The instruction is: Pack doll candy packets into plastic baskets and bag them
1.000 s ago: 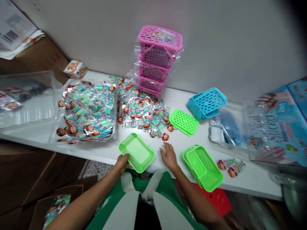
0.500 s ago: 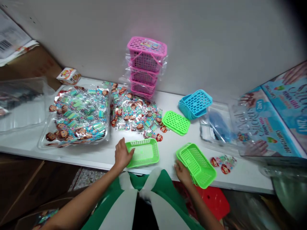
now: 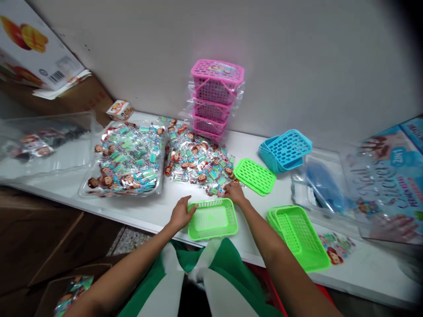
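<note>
A bright green plastic basket [image 3: 211, 220] lies near the table's front edge, its open side up. My left hand [image 3: 182, 214] is at its left end, thumb over the rim and fingers along the outside. My right hand [image 3: 235, 193] reaches to the near right edge of a loose pile of clear packets [image 3: 194, 158] printed with cartoon girls. Its curled fingertips are on one packet [image 3: 215, 190], partly covered by the hand. Beside that hand lies a flat green perforated lid [image 3: 254, 177]. More nested green baskets [image 3: 299, 237] lie right of my right forearm.
A clear tray [image 3: 161, 176] heaped with similar packets stands left. Wrapped pink baskets [image 3: 214, 94] are stacked against the wall. Blue perforated lids [image 3: 286, 149], a clear plastic container [image 3: 325, 185] and a printed box [image 3: 393, 185] are right. Several packets [image 3: 337, 248] lie by the green stack.
My right hand has left the stack of green baskets and moved left and away from me to the packet pile. My left hand stays at the green basket. The view has shifted leftward.
</note>
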Available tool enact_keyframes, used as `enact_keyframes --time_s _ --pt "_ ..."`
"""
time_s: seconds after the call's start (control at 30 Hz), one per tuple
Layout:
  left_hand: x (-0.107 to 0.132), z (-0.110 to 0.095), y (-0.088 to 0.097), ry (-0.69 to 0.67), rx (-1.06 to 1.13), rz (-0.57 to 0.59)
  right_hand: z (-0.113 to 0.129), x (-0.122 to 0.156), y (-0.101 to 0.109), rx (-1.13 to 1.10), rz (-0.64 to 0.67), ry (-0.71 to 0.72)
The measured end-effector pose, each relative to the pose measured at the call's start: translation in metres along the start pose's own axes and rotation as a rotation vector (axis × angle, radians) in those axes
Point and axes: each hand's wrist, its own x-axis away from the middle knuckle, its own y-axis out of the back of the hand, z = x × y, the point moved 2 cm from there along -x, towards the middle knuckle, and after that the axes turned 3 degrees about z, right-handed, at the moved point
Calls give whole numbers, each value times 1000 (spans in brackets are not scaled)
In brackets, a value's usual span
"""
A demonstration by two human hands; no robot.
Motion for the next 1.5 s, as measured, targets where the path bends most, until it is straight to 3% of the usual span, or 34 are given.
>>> enact_keyframes --time_s 0.1,0.17,0.23,0.3,0.37,0.4,0.47,0.53,0.63,0.67,0.77,0.87,0.93,1.03,1.13,1.23,1.33,1.4,1.5 --pt "-2 7 28 50 219 -79 0 -4 13 -48 45 8" --pt "-7 5 44 156 445 -42 1 8 23 -149 65 20" --pt "-14 -6 52 244 694 38 12 26 31 -436 75 47" --pt "-21 -27 51 293 916 126 33 43 28 -830 109 83" --pt "-27 -50 41 295 1122 203 60 53 17 -1057 202 125" --pt "-30 -60 35 279 1233 225 73 54 10 -1086 263 156" --pt "-35 -70 25 261 1447 154 91 45 -1 -1039 330 197" --pt "-37 -66 20 310 1559 23 95 22 -2 -860 193 148" --pt "-33 -43 21 449 1529 -31 87 -21 8 -366 -209 51" --pt "-31 -35 23 484 1505 -15 84 -35 11 -196 -276 47" --pt "-21 -18 28 536 1481 14 76 -63 13 72 -227 57" --pt "-17 -16 29 556 1502 20 64 -68 15 80 -190 29" --pt "-18 -20 28 566 1507 18 56 -60 17 -75 -201 18" --pt "-24 -30 23 557 1526 63 47 -37 19 -577 -138 52" --pt "-28 -41 17 574 1541 184 55 -7 27 -874 -47 222" --pt "-26 -51 12 587 1582 344 78 25 41 -807 -69 494" --pt "-19 -62 11 463 1705 506 103 50 45 -552 -32 753" --pt "-12 -67 12 326 1741 500 114 62 41 -429 26 850" --pt "-2 -70 11 191 1677 443 119 71 32 -424 55 825"
